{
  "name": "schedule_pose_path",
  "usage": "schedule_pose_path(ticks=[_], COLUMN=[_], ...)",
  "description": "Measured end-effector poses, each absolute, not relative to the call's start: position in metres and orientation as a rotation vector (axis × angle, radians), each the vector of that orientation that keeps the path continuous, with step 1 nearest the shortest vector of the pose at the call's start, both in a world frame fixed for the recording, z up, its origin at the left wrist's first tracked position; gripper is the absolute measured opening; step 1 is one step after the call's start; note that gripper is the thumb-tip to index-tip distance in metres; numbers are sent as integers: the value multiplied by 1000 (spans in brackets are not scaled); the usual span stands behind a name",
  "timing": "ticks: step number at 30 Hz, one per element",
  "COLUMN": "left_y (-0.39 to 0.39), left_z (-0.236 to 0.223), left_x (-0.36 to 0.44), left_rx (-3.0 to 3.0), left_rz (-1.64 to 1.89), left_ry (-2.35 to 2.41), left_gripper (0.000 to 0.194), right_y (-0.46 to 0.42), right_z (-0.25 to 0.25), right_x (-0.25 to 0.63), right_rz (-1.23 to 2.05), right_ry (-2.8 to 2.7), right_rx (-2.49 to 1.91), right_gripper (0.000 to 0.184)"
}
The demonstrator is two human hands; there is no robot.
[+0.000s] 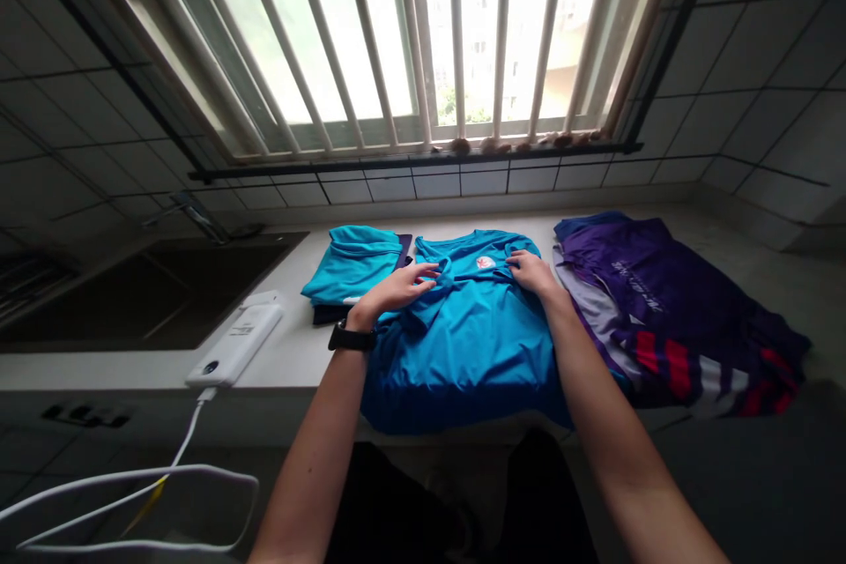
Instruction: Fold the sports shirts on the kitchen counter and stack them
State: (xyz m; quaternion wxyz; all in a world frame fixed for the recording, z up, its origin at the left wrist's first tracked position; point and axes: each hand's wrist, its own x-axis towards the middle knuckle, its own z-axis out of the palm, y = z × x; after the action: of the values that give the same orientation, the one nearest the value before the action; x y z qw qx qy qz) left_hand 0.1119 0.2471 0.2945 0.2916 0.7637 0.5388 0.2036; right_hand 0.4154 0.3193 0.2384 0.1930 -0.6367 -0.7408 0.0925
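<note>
A blue T-shirt (pixel 476 326) with a small white round badge on its chest lies on the counter in front of me, its lower part hanging over the front edge. My left hand (pixel 400 286), with a black watch (pixel 352 336) on the wrist, is at the shirt's left side beside a bunched fold. Its fingers are stretched out and somewhat apart, nearly touching the raised cloth. On the other side of the badge, my right hand (pixel 532 273) has its fingertips closed on the shirt's fabric near the shoulder. The cloth between both hands is wrinkled.
Folded teal clothing (pixel 353 264) lies over dark cloth at the left. Purple clothing (pixel 634 282) with red and white stripes is spread at the right, overhanging the edge. A white power strip (pixel 238 344) with a cable stands beside the dark sink (pixel 165 282). A barred window rises behind.
</note>
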Motion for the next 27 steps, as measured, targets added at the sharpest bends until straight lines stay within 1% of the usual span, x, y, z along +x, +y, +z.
schedule_pose_path(ticks=[3,5,7,8,10,12,14,17,18,20,22,23,25,27], left_y=[236,233,233,234,237,240,241,239,236,231,226,224,222,223], left_z=[297,298,300,301,304,308,311,311,308,300,289,284,278,279], left_x=[107,109,116,121,132,143,151,154,153,151,150,151,153,154], left_rx=[2165,2198,2162,2122,2033,2008,1999,2068,2142,2312,2406,2425,2406,2333], left_rz=[415,330,400,510,763,833,761,675,611,423,288,258,217,157], left_ry=[1689,1792,1921,2022,2150,2001,1794,1835,1836,1687,1539,1539,1689,1918], left_gripper=[57,42,26,24,25,30,36,37,38,41,38,34,30,34], right_y=[317,315,313,313,311,311,310,311,312,313,313,314,314,314], right_z=[239,242,244,245,247,248,248,248,248,246,245,244,243,242], right_x=[412,409,407,406,406,407,407,407,406,405,404,404,405,406], right_rz=[255,256,260,263,274,285,283,271,277,310,348,356,350,337], right_ry=[-2066,-2078,-2087,-2093,-2108,-2117,-2114,-2109,-2123,-2175,-2229,-2242,-2233,-2196], right_rx=[-1748,-1698,-1672,-1666,-1662,-1665,-1668,-1644,-1617,-1536,-1468,-1456,-1482,-1545], right_gripper=[34,35,35,36,36,37,37,34,32,29,28,28,29,28])
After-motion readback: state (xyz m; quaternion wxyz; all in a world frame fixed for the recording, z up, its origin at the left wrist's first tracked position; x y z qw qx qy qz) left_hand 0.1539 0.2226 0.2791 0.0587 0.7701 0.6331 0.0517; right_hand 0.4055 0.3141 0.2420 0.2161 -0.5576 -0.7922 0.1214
